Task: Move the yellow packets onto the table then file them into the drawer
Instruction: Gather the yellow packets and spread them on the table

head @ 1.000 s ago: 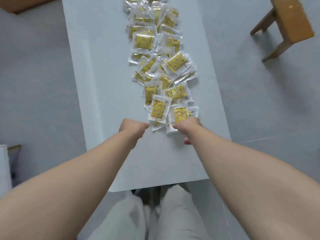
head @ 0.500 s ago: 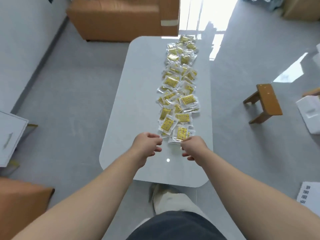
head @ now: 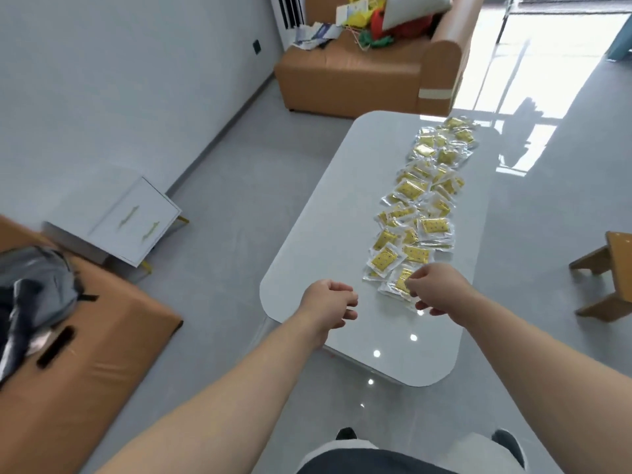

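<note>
Our left hand (head: 330, 302) hangs loosely curled and empty over the near end of the table (head: 335, 217). Our right hand (head: 439, 289) curls at the nearest of the packets (head: 434, 226), which run along the table; whether it grips one, we cannot tell.

Dozens of yellow packets (head: 415, 230), each a yellow sachet sealed in clear plastic, lie overlapping in a long loose band down the right half of the white counter (head: 328, 234). The white drawer (head: 136, 220) unit with two gold handles stands on the floor, well apart to the left, its fronts closed.
</note>
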Motion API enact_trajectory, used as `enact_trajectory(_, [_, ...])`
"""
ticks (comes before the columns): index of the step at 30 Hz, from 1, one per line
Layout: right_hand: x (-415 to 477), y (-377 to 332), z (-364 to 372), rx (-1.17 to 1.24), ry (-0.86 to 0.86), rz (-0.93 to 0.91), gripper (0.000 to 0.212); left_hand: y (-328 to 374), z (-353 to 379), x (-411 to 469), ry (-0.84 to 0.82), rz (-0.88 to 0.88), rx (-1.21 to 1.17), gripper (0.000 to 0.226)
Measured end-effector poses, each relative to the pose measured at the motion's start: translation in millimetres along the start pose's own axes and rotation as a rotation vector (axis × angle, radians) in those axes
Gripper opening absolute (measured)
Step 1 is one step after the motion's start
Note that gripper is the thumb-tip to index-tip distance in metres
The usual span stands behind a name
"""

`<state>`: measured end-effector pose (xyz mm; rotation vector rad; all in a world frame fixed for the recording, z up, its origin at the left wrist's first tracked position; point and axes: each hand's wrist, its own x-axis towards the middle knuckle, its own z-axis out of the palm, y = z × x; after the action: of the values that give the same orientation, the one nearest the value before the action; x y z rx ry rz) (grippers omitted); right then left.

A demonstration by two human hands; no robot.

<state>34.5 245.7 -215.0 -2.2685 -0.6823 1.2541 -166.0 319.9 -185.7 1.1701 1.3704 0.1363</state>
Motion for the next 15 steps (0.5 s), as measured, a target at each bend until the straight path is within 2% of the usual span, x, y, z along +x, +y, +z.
enact_trajectory(4, [5.7, 28.0, -54.6, -0.046, -0.028, -0.07, 0.026, 12.7, 62.7, -2.3, 0.031, 0.001, 0.006, 0.012])
enact_trajectory(9, [15.0, 75.6, -146.8, -0.191, -0.06, -0.204, 0.028, 41.1, 169.8, -1.3, 0.107, 0.011, -0.12, 0.008])
enact_trajectory(13, [19.5, 120.1, -228.9, -0.283, -0.091, -0.243, 0.025, 57.3, 254.5, -9.5, 0.143, -0.038, -0.178, 0.01])
enact_trajectory(15, [26.5, 138.8, -267.9, -0.313, -0.11, -0.228, 0.016, 69.5, 293.2, -11.5, 0.134, -0.054, -0.186, 0.009])
